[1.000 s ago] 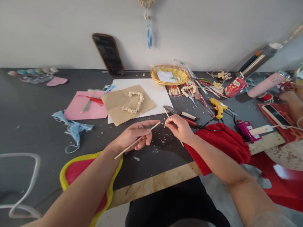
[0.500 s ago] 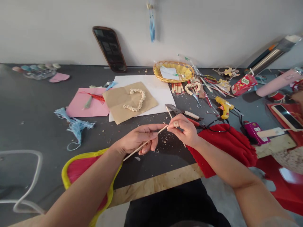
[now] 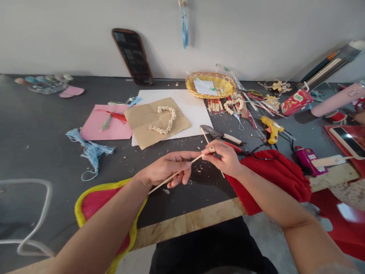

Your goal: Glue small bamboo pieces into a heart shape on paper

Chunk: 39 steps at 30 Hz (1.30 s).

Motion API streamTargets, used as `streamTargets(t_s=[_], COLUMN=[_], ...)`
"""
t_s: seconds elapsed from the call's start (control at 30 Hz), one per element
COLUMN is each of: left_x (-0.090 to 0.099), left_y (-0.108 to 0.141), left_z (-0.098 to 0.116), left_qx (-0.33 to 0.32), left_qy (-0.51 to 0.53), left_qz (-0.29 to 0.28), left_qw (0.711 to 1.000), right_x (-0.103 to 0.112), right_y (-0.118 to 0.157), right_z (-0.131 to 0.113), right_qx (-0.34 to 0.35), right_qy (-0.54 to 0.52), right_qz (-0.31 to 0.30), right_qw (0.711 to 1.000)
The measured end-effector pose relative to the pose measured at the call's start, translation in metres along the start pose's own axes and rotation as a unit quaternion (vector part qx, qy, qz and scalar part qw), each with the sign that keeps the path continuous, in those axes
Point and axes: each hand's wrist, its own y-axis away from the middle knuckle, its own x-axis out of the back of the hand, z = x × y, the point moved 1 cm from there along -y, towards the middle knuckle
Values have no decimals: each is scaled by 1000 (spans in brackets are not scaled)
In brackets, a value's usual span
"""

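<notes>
My left hand (image 3: 172,167) is closed around a thin wooden stick (image 3: 162,185), which slants from the lower left up to the right. At the stick's upper end the fingertips of my right hand (image 3: 221,156) are pinched together. A second thin stick (image 3: 205,136) passes beneath the right hand; whether that hand holds it too, I cannot tell. Beyond the hands, a heart-shaped outline of small pale pieces (image 3: 171,122), open on its left side, lies on brown paper (image 3: 139,123). Pruning shears (image 3: 212,132) rest just past my right hand.
A red cloth (image 3: 273,179) lies under my right forearm, beside a yellow glue gun (image 3: 272,128) and its cable. Farther back are a wicker basket (image 3: 194,91) and a leaning phone (image 3: 132,57). Blue tassels (image 3: 95,152) and pink paper (image 3: 94,121) are at left.
Both hands keep nearly the same pose on the stick. The camera view has shifted very slightly.
</notes>
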Motion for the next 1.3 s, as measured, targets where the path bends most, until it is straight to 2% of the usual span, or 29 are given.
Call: streamTargets(t_s=[0.23, 0.43, 0.53, 0.9, 1.1, 1.3], left_x=[-1, -11, -16, -29, -27, -26], left_y=[-2, -6, -7, -9, -9, -11], left_z=[-1, 0, 1, -7, -6, -7], left_qx=[-9, -25, -29, -53, -57, -63], left_qy=[-7, -63, -100, -110, -150, -153], left_qz=[3, 106, 138, 185, 184, 195], left_qw=[1000, 992, 985, 975, 970, 967], right_x=[1, -3, -4, -2, -3, -5], right_y=[0, 4, 7, 8, 9, 9], right_z=[1, 5, 6, -2, -3, 0], right_qx=[5, 10, 6, 3, 7, -19], right_qy=[-26, -28, -23, -26, -19, 8], right_qz=[-2, -35, -58, -90, -96, -89], right_qw=[1000, 999, 998, 996, 995, 996])
